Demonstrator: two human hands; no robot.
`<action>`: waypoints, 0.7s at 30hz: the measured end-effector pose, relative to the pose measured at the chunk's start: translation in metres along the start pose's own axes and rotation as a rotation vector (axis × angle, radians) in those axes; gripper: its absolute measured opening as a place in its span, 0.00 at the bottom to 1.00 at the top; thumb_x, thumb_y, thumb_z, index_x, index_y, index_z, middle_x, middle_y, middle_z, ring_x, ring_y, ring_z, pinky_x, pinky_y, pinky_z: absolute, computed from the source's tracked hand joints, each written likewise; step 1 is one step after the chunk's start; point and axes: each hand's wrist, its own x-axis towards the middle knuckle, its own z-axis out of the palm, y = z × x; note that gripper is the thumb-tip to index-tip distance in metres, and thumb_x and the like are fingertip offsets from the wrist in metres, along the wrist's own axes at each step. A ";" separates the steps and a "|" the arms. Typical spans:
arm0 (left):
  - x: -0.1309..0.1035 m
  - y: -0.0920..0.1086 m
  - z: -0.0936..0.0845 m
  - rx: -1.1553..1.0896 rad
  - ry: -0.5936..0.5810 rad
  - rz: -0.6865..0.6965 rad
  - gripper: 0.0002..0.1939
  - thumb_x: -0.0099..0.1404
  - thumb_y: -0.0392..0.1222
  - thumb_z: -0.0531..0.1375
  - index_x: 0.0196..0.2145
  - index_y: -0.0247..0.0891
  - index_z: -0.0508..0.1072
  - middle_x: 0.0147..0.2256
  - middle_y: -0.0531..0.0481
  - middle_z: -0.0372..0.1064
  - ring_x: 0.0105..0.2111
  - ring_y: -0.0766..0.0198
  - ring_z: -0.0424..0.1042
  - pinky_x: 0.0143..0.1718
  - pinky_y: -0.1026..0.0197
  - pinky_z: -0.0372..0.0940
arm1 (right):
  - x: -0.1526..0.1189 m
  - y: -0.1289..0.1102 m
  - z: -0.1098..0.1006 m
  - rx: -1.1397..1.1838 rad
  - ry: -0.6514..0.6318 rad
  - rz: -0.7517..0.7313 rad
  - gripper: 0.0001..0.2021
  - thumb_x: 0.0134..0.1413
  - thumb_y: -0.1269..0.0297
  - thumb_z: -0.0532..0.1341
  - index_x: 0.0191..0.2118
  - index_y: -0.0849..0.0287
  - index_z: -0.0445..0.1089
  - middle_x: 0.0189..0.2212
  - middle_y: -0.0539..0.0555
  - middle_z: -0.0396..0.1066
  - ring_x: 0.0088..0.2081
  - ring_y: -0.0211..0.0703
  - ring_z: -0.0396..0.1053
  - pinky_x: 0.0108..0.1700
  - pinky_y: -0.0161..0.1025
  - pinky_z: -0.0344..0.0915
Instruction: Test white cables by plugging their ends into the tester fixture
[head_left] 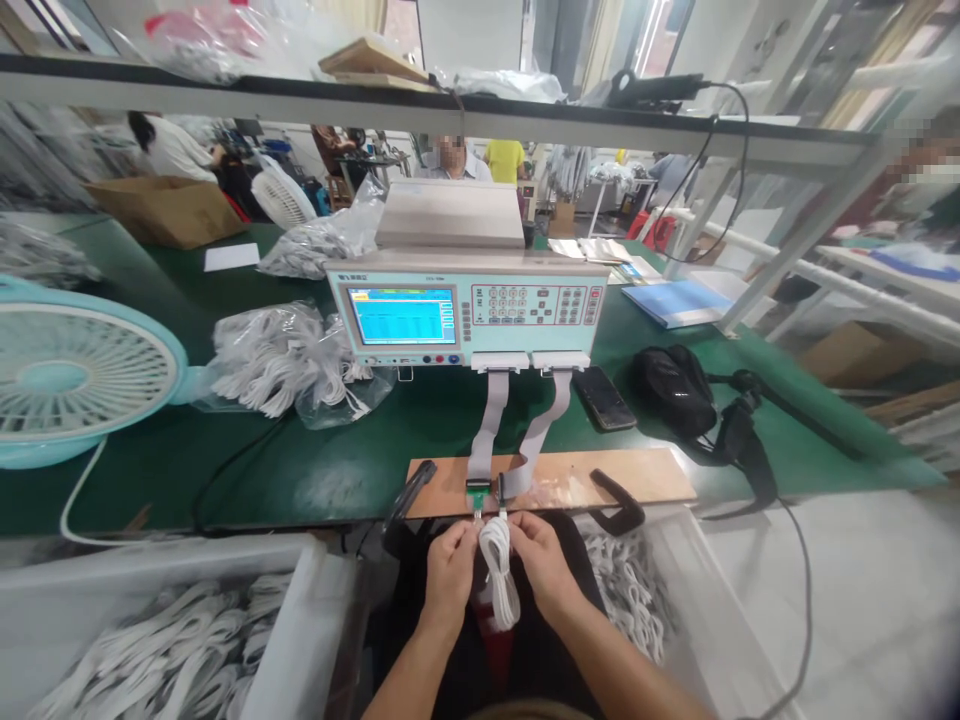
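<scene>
A coiled white cable (pixel 501 578) hangs between my two hands at the table's front edge. My left hand (pixel 452 560) pinches one end of it, just below a small green circuit board (pixel 478 494). My right hand (pixel 536 555) is closed on the other end, by a dark connector (pixel 503 488). Both plug ends point up at these connectors; I cannot tell how deep they sit. Grey ribbon cables (pixel 489 425) run from the connectors to a cable tester (pixel 465 310) with a lit blue screen.
A wooden strip (pixel 555 482) lies along the edge, with black clamps (pixel 619 497) on it. Bins of white cables stand left (pixel 300 570) and right (pixel 720 590). A fan (pixel 82 375), bagged cables (pixel 262 350), a phone (pixel 604 398) and a black pouch (pixel 673 390) are on the table.
</scene>
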 end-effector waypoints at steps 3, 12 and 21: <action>-0.001 -0.003 0.002 -0.026 0.038 0.012 0.13 0.56 0.47 0.59 0.22 0.35 0.74 0.20 0.54 0.66 0.24 0.64 0.63 0.27 0.66 0.58 | 0.001 0.000 0.000 -0.012 0.004 0.000 0.14 0.44 0.56 0.64 0.21 0.60 0.66 0.16 0.45 0.61 0.20 0.34 0.54 0.26 0.33 0.52; -0.008 0.003 0.004 0.075 0.025 0.014 0.18 0.58 0.50 0.57 0.20 0.34 0.72 0.17 0.53 0.64 0.21 0.65 0.62 0.23 0.65 0.56 | -0.002 0.004 -0.001 0.026 -0.047 0.026 0.10 0.47 0.58 0.63 0.31 0.60 0.72 0.22 0.48 0.70 0.24 0.37 0.62 0.29 0.34 0.58; -0.033 0.036 -0.170 0.582 0.552 0.142 0.16 0.65 0.46 0.47 0.30 0.40 0.72 0.33 0.45 0.72 0.35 0.59 0.69 0.41 0.60 0.61 | 0.006 0.016 -0.009 -0.018 -0.015 0.091 0.15 0.41 0.56 0.67 0.34 0.60 0.74 0.30 0.56 0.74 0.32 0.49 0.70 0.32 0.38 0.67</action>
